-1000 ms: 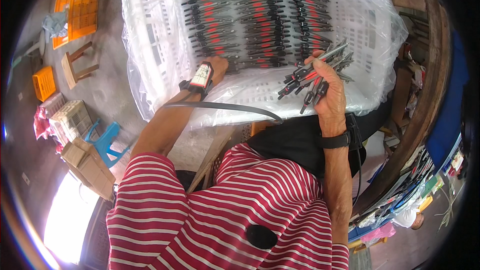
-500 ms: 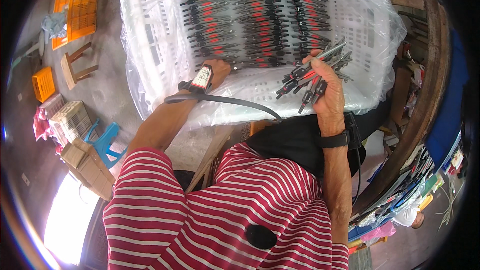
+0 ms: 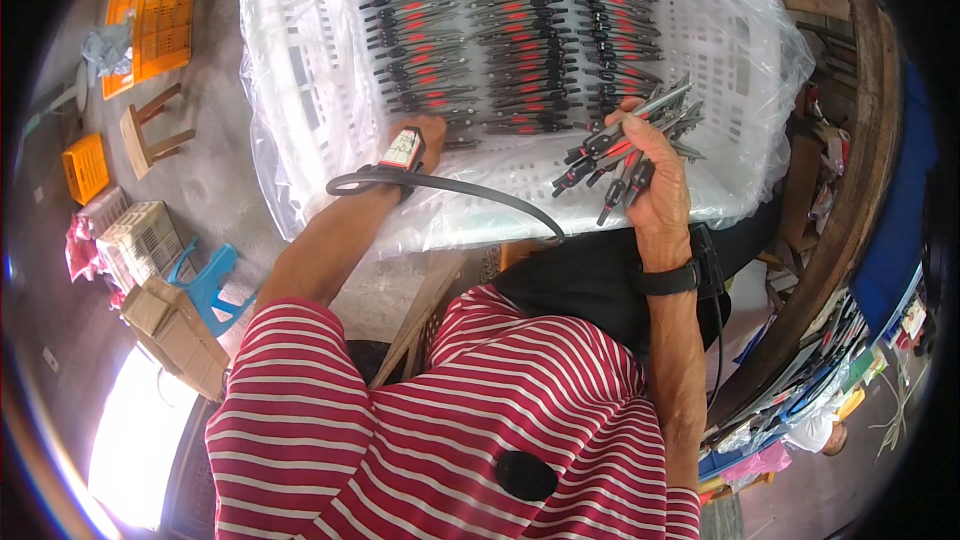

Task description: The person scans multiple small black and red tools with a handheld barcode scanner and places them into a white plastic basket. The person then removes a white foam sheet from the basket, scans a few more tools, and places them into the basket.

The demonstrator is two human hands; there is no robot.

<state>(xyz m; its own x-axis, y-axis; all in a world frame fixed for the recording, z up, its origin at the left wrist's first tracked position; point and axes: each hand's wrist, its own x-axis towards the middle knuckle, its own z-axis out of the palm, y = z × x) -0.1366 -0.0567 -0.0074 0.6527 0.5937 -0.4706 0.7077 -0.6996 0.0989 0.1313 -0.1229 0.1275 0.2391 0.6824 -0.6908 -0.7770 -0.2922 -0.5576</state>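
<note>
Compass-like tools (image 3: 515, 55), with black and red parts and slim metal legs, lie side by side in three rows inside a white slotted crate (image 3: 715, 40), which is lined with clear plastic (image 3: 262, 125). Each row runs from the far side of the crate toward the person.

The two hands are apart. The right hand (image 3: 660, 185) is closed around a loose bundle (image 3: 622, 152) of the same tools, held over the crate's near right part, with the black ends pointing down and left and the metal legs fanning up and right. The left hand (image 3: 422, 135) is at the near end of the left row; its fingertips are hidden, so I cannot tell whether it grips a tool.

A black strap with a pale-faced device (image 3: 402, 149) circles the left wrist, a dark cable (image 3: 485, 191) curves away beside it, and a black wristband (image 3: 668, 283) sits on the right. On the floor to the left are an orange crate (image 3: 170, 25), a wooden stool (image 3: 135, 140), a blue plastic seat (image 3: 210, 285) and a cardboard box (image 3: 180, 340).
</note>
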